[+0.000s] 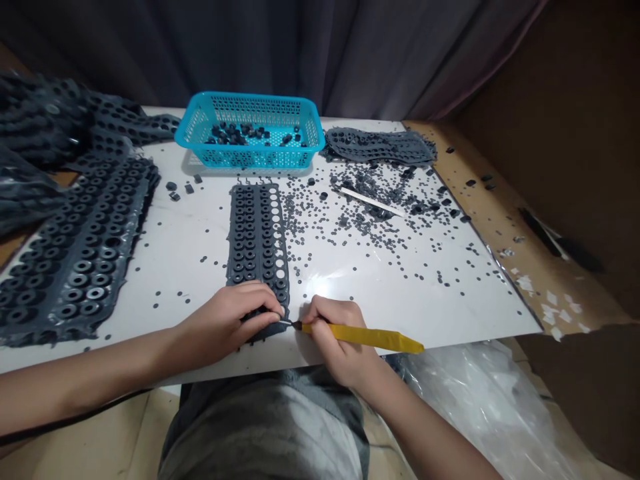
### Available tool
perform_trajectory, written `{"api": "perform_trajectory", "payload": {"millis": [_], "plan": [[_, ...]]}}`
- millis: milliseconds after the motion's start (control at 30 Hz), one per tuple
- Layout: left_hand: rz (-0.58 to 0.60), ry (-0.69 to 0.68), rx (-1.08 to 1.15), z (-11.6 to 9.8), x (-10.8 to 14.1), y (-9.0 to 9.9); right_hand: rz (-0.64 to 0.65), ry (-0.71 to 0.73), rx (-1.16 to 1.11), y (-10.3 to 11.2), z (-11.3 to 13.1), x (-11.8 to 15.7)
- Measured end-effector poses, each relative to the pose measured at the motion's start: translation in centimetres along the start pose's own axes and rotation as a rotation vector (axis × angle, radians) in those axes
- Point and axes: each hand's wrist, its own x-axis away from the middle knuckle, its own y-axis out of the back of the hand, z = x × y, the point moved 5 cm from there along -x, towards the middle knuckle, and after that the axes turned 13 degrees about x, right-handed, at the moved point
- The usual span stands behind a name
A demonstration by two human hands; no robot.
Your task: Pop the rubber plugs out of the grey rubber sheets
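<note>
A dark grey moulded rubber sheet (253,233) with rows of raised round rings lies before me. Along its right column, several round holes show the white board through them. My left hand (245,312) rests over the sheet's near end, thumb and forefinger pinched at its lower right edge. What lies right between those fingertips is too small to make out. My right hand (343,337) grips a thin-tipped tool with a yellow-wrapped handle (383,337) like a pen. Its metal point touches or almost touches the sheet's edge beside my left fingertips.
A blue basket (250,160) holding small black pieces stands at the back. More ringed rubber sheets (75,247) are stacked at left; trimmed sheets (383,145) lie back right. Small dark discs (370,220) and a white stick (373,201) litter the white board (480,303). Clear plastic (480,393) hangs below.
</note>
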Motion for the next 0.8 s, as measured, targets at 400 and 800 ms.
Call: {"api": "perform_trajectory", "payload": {"millis": [400,800], "plan": [[-0.176,0.473,0.531,1.4,0.2,2.4,-0.051,-0.009,-0.051,0.0,-0.1,0.0],[-0.271,0.698,1.425,1.8,-1.5,1.7,-0.059,-0.032,-0.043,-0.1,-0.2,0.2]]}}
